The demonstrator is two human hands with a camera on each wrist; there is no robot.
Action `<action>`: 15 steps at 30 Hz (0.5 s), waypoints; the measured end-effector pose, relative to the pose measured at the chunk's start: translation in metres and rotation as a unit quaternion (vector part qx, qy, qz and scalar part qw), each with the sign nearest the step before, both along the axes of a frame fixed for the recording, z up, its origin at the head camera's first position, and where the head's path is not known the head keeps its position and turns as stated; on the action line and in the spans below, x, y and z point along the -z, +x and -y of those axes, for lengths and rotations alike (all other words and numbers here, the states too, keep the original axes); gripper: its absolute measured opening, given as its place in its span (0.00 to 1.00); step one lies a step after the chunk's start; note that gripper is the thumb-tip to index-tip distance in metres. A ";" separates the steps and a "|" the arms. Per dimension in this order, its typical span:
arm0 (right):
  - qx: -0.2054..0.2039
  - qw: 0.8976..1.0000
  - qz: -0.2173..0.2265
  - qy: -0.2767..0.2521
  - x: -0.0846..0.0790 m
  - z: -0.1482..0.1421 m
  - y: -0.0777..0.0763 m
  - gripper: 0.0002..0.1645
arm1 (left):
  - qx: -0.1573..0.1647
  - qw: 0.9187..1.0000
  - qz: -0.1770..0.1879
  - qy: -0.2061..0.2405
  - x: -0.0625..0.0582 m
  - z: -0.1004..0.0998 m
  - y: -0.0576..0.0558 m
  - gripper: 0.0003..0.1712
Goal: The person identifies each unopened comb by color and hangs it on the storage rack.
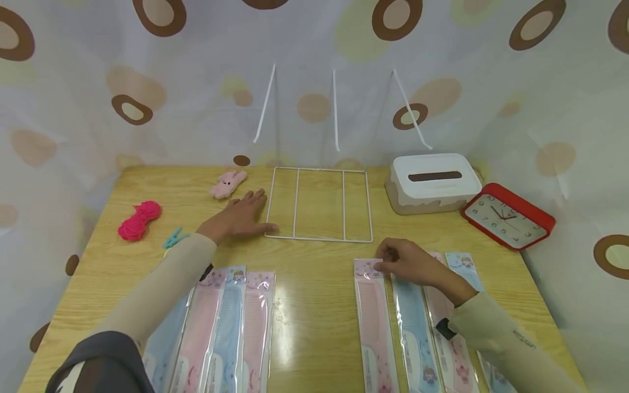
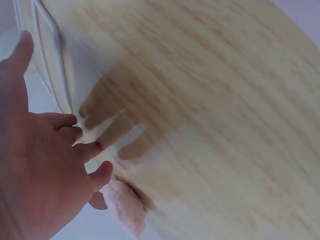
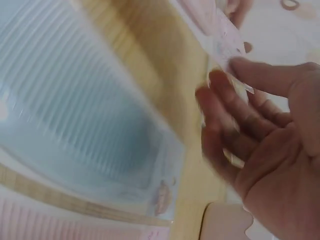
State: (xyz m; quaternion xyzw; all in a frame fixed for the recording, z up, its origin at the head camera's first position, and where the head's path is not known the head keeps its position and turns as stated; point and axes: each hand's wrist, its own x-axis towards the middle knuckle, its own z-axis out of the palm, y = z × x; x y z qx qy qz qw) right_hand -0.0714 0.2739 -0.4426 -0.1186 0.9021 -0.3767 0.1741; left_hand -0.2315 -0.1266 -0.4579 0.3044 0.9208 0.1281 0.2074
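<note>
My right hand point(image 1: 408, 262) pinches the top corner of a packaged pink comb point(image 1: 373, 322) between thumb and fingers. In the right wrist view, the thumb lies over the clear corner of the pink comb's package point(image 3: 227, 45). A packaged blue comb point(image 3: 85, 100) lies close by that hand. My left hand point(image 1: 241, 215) is spread low over the table, its fingers extended, beside the left edge of a white wire rack point(image 1: 319, 239). Its thumb tip overlaps the rack's front left corner in the head view. A pink plush toy point(image 2: 125, 205) lies just past the left fingertips.
Several packaged combs point(image 1: 231, 327) lie in a row at the front left, others under the right forearm. Three white prongs point(image 1: 336, 109) show above the rack. Around stand a tissue box point(image 1: 432, 196), red clock point(image 1: 508, 215), pink yarn point(image 1: 139, 220) and blue clip point(image 1: 174, 238).
</note>
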 end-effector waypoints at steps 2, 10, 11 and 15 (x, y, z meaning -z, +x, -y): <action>0.016 0.999 0.011 -0.040 -0.006 -0.001 0.000 0.07 | 0.003 1.000 -0.008 0.008 0.004 0.001 0.000 0.58; 0.077 0.993 -0.060 -0.072 -0.047 -0.007 0.009 0.08 | 0.024 0.999 -0.027 0.017 0.010 0.004 -0.002 0.52; 0.082 0.992 -0.073 -0.068 -0.054 -0.008 0.010 0.08 | 0.023 0.999 -0.026 0.017 0.010 0.004 -0.002 0.52; 0.087 0.984 -0.136 -0.077 -0.082 -0.010 0.011 0.07 | 0.021 0.999 -0.030 0.018 0.007 0.004 -0.002 0.53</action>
